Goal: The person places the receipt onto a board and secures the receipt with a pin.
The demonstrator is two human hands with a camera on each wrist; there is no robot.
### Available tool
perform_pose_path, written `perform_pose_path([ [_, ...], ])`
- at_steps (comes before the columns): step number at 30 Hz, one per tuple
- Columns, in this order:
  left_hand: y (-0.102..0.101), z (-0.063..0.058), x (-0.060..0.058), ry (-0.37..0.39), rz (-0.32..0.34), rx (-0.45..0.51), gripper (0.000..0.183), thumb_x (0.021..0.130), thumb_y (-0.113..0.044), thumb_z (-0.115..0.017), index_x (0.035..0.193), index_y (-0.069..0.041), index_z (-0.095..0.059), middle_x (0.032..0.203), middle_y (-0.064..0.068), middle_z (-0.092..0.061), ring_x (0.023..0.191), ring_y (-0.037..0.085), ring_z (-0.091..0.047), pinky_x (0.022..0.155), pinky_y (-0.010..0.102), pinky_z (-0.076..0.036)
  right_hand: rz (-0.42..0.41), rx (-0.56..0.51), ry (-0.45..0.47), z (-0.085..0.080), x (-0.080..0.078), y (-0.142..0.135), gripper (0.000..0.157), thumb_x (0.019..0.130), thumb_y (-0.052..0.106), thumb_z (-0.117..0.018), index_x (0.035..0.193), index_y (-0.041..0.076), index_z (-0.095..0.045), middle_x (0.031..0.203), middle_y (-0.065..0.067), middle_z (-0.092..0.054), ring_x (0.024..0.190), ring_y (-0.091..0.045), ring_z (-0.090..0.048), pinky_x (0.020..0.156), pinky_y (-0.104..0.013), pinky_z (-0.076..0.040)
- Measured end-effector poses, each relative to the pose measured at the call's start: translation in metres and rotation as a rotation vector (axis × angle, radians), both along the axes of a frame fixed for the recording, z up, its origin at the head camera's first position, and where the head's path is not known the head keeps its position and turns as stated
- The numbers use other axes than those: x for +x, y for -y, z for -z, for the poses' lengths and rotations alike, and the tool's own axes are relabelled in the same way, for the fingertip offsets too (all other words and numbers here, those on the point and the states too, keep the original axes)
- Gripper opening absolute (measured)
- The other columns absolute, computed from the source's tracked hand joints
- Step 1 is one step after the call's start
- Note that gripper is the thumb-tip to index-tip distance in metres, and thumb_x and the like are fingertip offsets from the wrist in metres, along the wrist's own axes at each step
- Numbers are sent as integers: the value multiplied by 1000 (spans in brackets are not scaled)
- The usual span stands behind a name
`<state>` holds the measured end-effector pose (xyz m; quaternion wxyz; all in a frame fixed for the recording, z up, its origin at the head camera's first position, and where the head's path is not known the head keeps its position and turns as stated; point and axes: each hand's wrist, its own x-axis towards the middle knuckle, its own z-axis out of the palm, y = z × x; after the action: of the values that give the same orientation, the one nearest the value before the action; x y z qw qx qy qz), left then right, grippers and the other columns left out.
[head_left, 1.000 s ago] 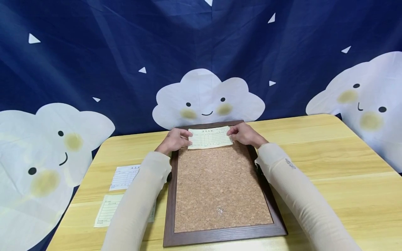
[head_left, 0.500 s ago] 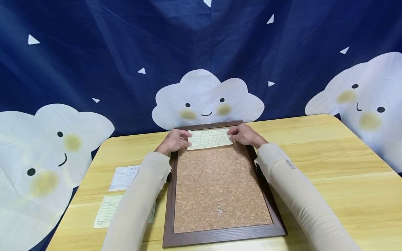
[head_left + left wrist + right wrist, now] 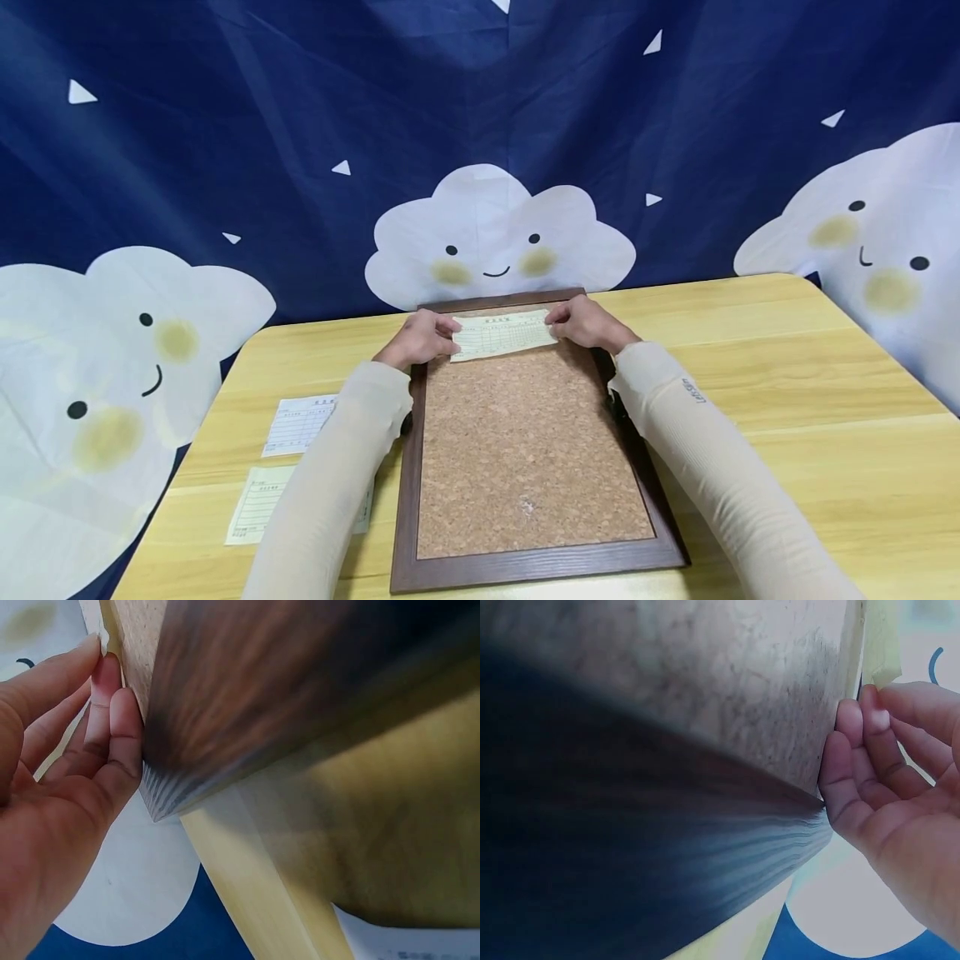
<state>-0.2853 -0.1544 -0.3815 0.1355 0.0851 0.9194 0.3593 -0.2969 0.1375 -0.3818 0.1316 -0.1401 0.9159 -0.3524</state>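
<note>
A pale yellow-green printed form slip [image 3: 504, 335] is held over the far end of a cork board [image 3: 532, 458] with a dark wooden frame. My left hand [image 3: 422, 338] pinches the slip's left edge between thumb and fingers. At the right edge, my right hand [image 3: 591, 323] pinches it the same way. In the left wrist view the thumb and index finger of the left hand [image 3: 67, 742] meet at the paper's edge, other fingers near the cork. The right wrist view has the right hand [image 3: 900, 750] gripping a corner of the slip, its lower fingertips against the board.
On the wooden table [image 3: 750, 350], left of the board, lie a white printed form [image 3: 294, 427] and a yellow-green form [image 3: 258, 504], both partly hidden by the left sleeve. A navy curtain with clouds [image 3: 480, 100] hangs behind the table.
The slip has come slightly nearer the person and its right side now sits a little higher, leaving more cork showing beyond its top edge. Both hands keep their pinch.
</note>
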Motion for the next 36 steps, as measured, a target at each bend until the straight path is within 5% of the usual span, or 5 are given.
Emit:
perform_pose_path([
  [21, -3, 0, -6, 30, 8, -36, 41, 90, -6, -73, 130, 0, -65, 125, 15, -64, 114, 26, -59, 89, 36, -51, -7, 10, 42, -2, -6, 4, 29, 97, 3, -59, 122, -9, -66, 127, -24, -63, 120, -35, -57, 97, -42, -49],
  [36, -9, -1, -12, 36, -27, -66, 43, 90, -7, -73, 132, -2, -64, 127, 14, -63, 119, 25, -56, 99, 38, -47, -3, 41, 21, -2, -10, 5, 31, 94, 2, -58, 122, -9, -66, 122, -23, -66, 96, -26, -59, 75, -28, -47],
])
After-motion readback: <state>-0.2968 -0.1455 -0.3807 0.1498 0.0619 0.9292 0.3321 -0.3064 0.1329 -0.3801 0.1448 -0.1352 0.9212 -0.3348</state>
